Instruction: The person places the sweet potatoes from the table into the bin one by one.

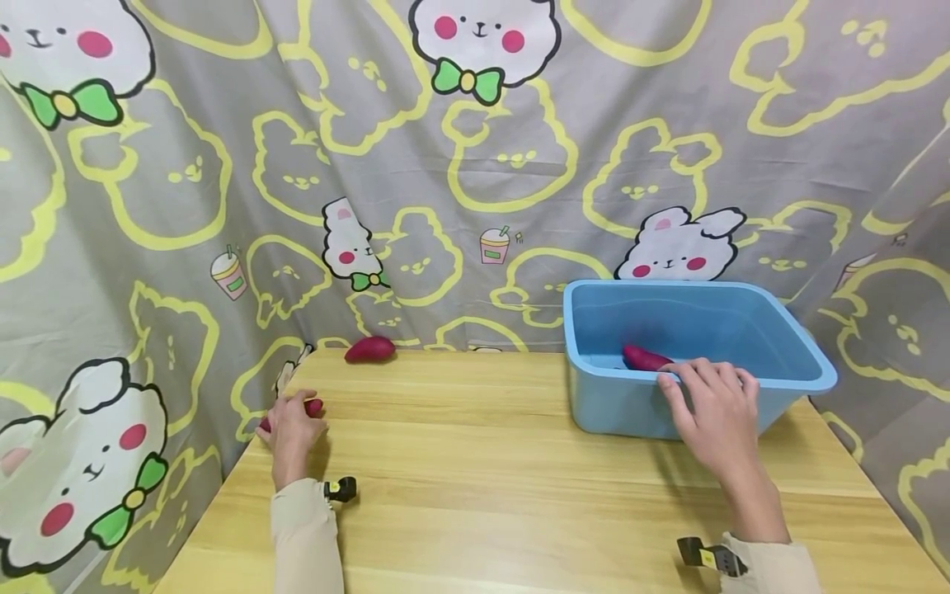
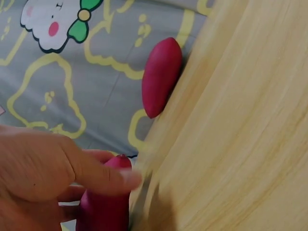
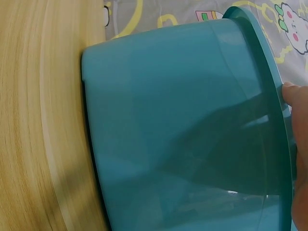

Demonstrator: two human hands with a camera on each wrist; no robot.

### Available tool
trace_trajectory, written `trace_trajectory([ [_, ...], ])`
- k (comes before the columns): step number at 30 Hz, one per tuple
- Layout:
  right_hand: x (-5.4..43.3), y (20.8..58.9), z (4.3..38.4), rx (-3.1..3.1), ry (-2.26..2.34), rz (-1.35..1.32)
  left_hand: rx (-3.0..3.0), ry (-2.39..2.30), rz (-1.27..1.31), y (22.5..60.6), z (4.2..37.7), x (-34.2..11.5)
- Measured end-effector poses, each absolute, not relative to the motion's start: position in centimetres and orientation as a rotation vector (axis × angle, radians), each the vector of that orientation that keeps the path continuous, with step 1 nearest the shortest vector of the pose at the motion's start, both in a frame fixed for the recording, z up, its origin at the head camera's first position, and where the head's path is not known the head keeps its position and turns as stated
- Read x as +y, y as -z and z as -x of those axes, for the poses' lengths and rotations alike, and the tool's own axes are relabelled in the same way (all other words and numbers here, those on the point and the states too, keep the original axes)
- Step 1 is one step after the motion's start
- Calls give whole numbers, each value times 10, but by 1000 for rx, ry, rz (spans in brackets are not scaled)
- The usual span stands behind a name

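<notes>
In the head view my left hand (image 1: 291,425) grips a dark red sweet potato (image 1: 313,407) at the table's left edge. The left wrist view shows the thumb (image 2: 115,179) lying across that sweet potato (image 2: 103,207). My right hand (image 1: 716,404) is at the near rim of a blue plastic bin (image 1: 631,404), its fingers bent over the edge. Inside the bin, another sweet potato (image 1: 644,359) shows right beside these fingers. I cannot tell whether they hold it. In the right wrist view the hand (image 3: 299,125) is at the rim, above the bin's outer wall (image 3: 178,120).
A third sweet potato (image 1: 371,350) lies at the back edge of the wooden table (image 1: 460,462), against the curtain. The grey patterned curtain (image 1: 416,165) hangs behind the table and along its sides. The bin stands at the back right.
</notes>
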State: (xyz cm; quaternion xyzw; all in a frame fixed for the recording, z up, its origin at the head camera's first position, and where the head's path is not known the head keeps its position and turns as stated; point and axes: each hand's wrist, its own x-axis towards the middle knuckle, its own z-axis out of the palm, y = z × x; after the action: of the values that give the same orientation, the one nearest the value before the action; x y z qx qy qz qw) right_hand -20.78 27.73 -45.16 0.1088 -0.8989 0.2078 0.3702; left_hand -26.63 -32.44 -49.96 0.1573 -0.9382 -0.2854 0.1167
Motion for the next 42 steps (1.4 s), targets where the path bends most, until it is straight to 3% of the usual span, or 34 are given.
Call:
trace_trajectory([
  [20, 276, 451, 209, -2295, -532, -297, -2674, 872, -689, 498, 262, -320],
  [42, 275, 452, 207, -2290, -541, -293, -2580, 966, -459, 459, 259, -312],
])
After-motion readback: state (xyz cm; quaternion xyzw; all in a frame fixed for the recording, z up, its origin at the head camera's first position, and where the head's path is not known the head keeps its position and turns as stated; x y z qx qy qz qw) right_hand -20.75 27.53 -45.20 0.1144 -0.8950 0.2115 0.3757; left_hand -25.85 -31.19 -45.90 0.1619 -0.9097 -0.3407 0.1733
